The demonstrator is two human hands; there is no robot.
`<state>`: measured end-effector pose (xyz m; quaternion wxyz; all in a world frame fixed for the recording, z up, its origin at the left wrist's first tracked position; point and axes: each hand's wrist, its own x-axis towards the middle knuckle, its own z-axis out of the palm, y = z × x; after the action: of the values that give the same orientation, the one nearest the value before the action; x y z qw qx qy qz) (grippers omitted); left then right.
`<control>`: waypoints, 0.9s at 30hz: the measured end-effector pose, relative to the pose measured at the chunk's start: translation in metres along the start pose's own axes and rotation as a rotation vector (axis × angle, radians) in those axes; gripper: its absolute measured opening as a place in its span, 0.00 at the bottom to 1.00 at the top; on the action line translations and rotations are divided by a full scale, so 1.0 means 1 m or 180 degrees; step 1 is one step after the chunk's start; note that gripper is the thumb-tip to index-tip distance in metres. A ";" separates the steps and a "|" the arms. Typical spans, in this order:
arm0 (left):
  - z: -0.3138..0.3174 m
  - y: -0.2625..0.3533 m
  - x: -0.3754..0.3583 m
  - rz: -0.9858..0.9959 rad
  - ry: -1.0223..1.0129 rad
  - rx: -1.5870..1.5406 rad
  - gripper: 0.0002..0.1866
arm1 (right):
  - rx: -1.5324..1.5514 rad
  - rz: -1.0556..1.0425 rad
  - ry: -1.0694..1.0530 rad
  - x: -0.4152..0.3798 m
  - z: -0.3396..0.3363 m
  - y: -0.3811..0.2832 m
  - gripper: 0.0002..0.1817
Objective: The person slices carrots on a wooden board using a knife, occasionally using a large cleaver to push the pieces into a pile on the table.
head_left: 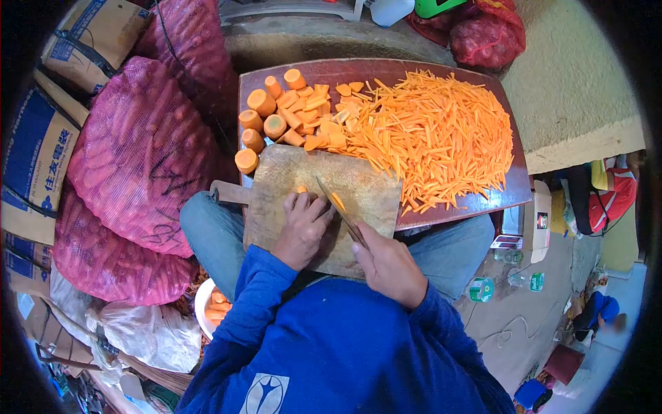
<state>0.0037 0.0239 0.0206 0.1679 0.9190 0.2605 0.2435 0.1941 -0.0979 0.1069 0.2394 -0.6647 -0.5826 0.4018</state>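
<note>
On the worn wooden cutting board, my left hand has its fingers curled down over a piece of carrot, mostly hidden beneath them. My right hand grips a knife by its handle, blade angled up and left beside the left fingers. A sliver of orange carrot lies along the blade. Behind the board, thick carrot chunks and flat slices stand and lie at the table's left. A large heap of carrot strips covers the right side.
The dark red table holds board and carrots. Mesh sacks and strapped cardboard boxes crowd the left. A white bucket with carrots is by my left leg. Plastic bottles stand on the floor at right; a person is farther off.
</note>
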 end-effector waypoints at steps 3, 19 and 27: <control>0.004 -0.002 -0.002 0.0067 0.0319 -0.0058 0.19 | 0.0128 -0.0051 -0.0054 -0.009 -0.010 -0.007 0.19; 0.001 -0.002 -0.005 -0.0033 0.0351 -0.0193 0.18 | 0.0008 -0.0032 0.0008 0.002 0.006 0.001 0.21; 0.001 -0.004 -0.007 -0.0062 0.0306 -0.0078 0.18 | 0.0013 -0.0030 0.0056 -0.004 0.013 0.000 0.20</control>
<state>-0.0030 0.0231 0.0157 0.1688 0.9015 0.2742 0.2890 0.1834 -0.1033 0.1008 0.2477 -0.6649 -0.5828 0.3960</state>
